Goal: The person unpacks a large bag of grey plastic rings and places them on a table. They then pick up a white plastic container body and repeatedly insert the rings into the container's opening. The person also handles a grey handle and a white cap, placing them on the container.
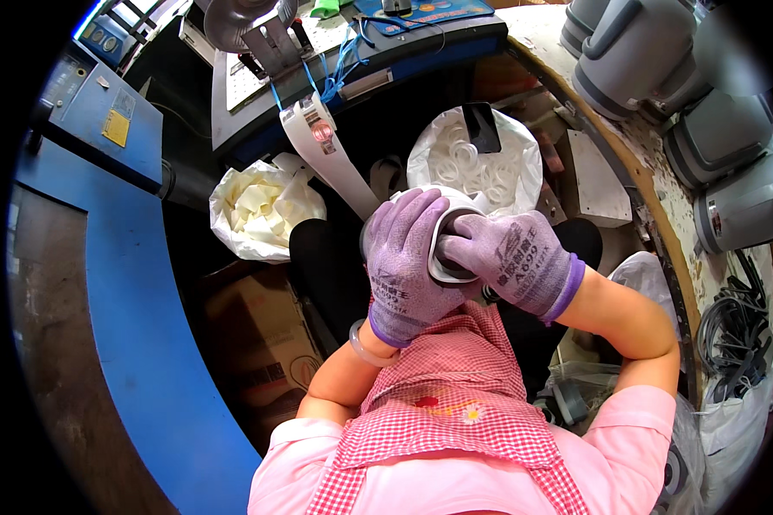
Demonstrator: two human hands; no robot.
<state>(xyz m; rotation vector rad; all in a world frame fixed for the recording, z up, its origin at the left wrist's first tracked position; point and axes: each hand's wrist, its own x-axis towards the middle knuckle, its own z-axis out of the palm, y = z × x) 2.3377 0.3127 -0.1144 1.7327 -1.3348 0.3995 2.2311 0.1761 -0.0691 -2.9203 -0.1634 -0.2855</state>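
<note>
Between my hands, close to my lap, is a round hollow piece with a whitish-grey rim [455,278], tilted on its side; the hands cover most of it, so its exact kind is unclear. My left hand [408,257], in a purple-grey glove, wraps round its outer side. The gloved right hand [511,257] grips the rim's right side, its fingers reaching into the opening and partly hidden there. Just beyond sits a white bag [528,184] of translucent rings [464,159], with a dark phone [481,129] on its far edge.
A white bag [232,245] of cream-coloured pieces lies left, beside a hanging label strip [339,167]. Grey handled mugs [636,60] line the curved bench on the right, above black cables [734,335]. Blue machinery [137,318] flanks my left; a blue-edged worktable [438,64] stands ahead.
</note>
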